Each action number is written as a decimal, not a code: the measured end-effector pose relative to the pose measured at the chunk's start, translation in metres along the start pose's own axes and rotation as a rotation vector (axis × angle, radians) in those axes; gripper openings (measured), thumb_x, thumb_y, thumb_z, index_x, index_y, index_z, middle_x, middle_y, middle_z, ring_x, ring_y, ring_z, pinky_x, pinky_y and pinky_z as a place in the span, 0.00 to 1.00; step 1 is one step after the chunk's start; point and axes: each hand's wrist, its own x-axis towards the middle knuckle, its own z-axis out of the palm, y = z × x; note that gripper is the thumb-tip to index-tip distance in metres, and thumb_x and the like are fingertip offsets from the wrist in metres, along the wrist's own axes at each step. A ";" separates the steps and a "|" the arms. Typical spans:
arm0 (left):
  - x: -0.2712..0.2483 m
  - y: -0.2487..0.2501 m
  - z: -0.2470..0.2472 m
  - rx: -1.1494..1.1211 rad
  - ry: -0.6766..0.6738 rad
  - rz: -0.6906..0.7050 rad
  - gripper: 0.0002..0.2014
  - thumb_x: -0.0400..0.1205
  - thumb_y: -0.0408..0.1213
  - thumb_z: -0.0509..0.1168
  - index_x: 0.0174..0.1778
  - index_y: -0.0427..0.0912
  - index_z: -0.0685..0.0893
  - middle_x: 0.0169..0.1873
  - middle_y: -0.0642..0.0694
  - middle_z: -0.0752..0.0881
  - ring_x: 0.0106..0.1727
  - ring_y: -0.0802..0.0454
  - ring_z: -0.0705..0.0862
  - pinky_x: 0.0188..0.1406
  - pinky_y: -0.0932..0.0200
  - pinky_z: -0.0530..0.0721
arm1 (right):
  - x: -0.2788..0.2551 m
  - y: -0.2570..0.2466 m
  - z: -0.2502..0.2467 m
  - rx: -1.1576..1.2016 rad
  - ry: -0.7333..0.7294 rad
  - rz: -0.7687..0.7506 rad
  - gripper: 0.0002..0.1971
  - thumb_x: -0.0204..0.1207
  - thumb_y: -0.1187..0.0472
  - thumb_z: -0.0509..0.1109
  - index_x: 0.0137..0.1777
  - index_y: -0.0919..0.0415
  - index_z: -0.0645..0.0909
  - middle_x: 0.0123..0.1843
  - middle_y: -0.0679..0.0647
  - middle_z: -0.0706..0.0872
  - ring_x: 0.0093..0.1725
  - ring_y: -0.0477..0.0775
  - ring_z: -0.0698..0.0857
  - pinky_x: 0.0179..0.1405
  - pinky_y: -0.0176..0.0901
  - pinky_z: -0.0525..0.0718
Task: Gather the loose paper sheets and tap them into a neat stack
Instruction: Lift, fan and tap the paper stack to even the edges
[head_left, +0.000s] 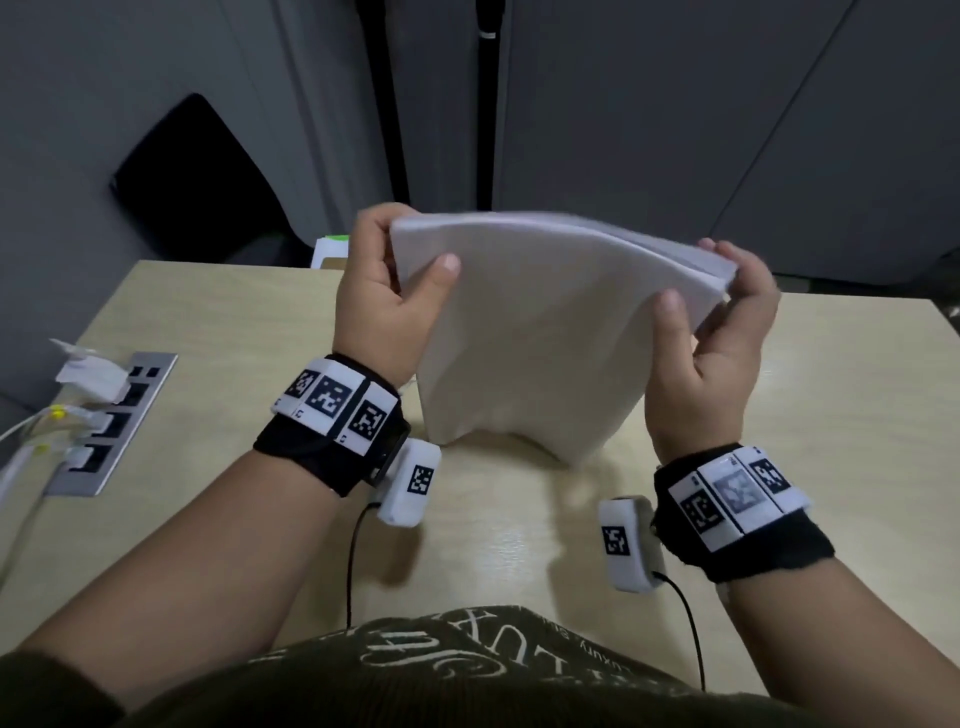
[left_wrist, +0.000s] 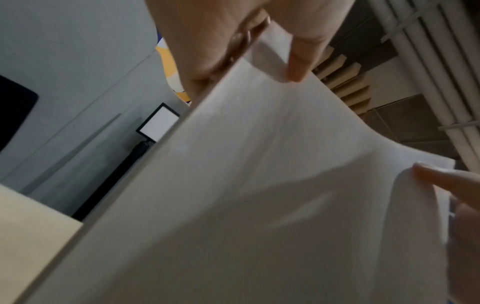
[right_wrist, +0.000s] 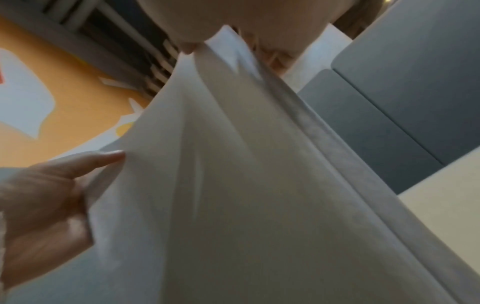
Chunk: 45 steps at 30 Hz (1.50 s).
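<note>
Both hands engaged on one bundle of paper sheets (head_left: 540, 332), held upright over the table (head_left: 218, 332), between the wrists. Left hand (head_left: 384, 306) curled round the upper left corner, thumb on the near face; right hand (head_left: 722, 343) pinching the upper right edge, thumb in front, fingers behind. Bundle equally near to either hand. Lower edge down at the tabletop, apparently touching; contact not confirmed. Long axis roughly vertical, top leaning away from the body. Sheets white, blank on the visible face, bowed outward mid-height. Right edge fanned in the right wrist view, layers separated and uneven. Judgement: gathering complete, squaring incomplete; next tap calls for a straight downward drop onto the lower edge with loosened grip.
</note>
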 end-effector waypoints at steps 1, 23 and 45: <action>-0.001 -0.003 0.000 -0.021 0.000 -0.034 0.19 0.73 0.38 0.71 0.53 0.61 0.72 0.43 0.64 0.82 0.44 0.63 0.83 0.46 0.62 0.83 | 0.001 0.002 0.000 0.020 -0.024 0.065 0.21 0.77 0.60 0.68 0.68 0.49 0.67 0.64 0.47 0.78 0.58 0.46 0.83 0.56 0.40 0.82; 0.010 -0.010 0.000 -0.090 -0.112 -0.181 0.06 0.72 0.36 0.75 0.39 0.51 0.86 0.30 0.62 0.90 0.37 0.64 0.88 0.41 0.65 0.86 | 0.012 0.002 -0.001 0.157 -0.033 0.146 0.07 0.82 0.65 0.65 0.54 0.51 0.77 0.46 0.43 0.83 0.44 0.34 0.82 0.44 0.29 0.80; -0.007 -0.022 0.000 0.140 -0.183 -0.343 0.05 0.69 0.47 0.73 0.35 0.50 0.86 0.38 0.45 0.90 0.42 0.52 0.88 0.50 0.48 0.86 | 0.003 0.012 0.011 0.051 -0.146 0.300 0.08 0.80 0.63 0.68 0.51 0.47 0.79 0.46 0.45 0.87 0.47 0.44 0.85 0.47 0.42 0.85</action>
